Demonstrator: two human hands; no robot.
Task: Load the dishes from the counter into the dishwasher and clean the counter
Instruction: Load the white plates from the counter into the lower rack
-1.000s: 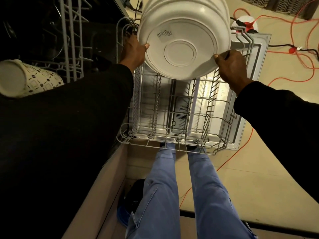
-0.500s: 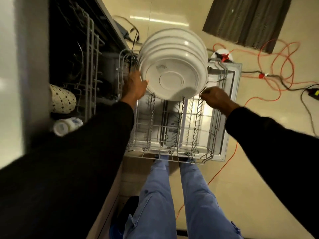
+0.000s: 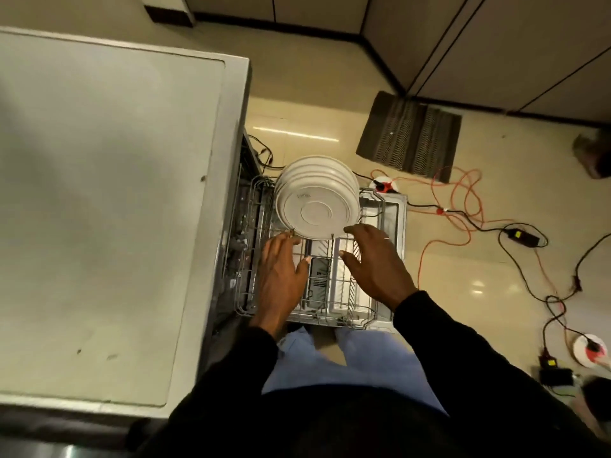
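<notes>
Listing what we see: white plates [image 3: 317, 206], several, standing on edge at the far end of the lower dishwasher rack [image 3: 334, 314], which sits pulled out over the open door. The underside of the nearest plate bears a small grey printed mark, too blurred for us to read. Our left hand [image 3: 281, 276] and right hand [image 3: 373, 262] hover over the rack just beside that plate's lower rim, fingers spread, grasping nothing. Counter [image 3: 99, 193] at left. Orange cable [image 3: 422, 262] on the floor.
</notes>
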